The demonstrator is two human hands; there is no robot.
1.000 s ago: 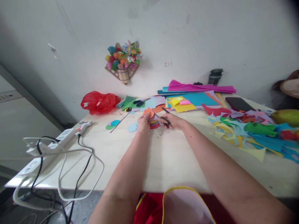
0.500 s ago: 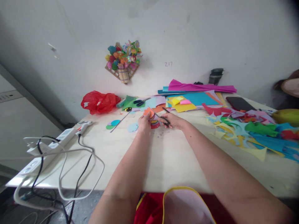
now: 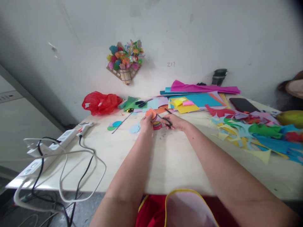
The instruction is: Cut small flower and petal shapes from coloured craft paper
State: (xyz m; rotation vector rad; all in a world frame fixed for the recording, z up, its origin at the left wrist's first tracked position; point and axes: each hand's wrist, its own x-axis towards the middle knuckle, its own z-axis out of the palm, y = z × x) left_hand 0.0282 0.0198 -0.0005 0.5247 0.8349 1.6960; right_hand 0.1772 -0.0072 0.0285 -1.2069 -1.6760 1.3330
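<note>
An orange paper flower shape (image 3: 150, 113) is pinched in my left hand (image 3: 147, 122), its scalloped edge facing away from me. My right hand (image 3: 175, 121) grips a pair of black-handled scissors (image 3: 168, 122), whose blade reaches to the orange paper's right edge. Below my hands lie coloured paper circles (image 3: 157, 126), partly covered by my fingers. A pale blue scalloped paper piece (image 3: 134, 128) lies left of my left hand. Farther left are a blue paper circle (image 3: 116, 124) and a green one (image 3: 111, 128) beside a thin strip.
Paper scraps (image 3: 246, 132) cover the right side near a dark phone (image 3: 243, 104). Coloured sheets (image 3: 208, 100), other scissors (image 3: 141, 103) and a red plastic bag (image 3: 101, 103) lie along the back. A power strip (image 3: 49, 154) with looping cables occupies the left edge.
Almost nothing differs. Both hands, the orange paper and the scissors stay in nearly the same place; the view has shifted very slightly.
</note>
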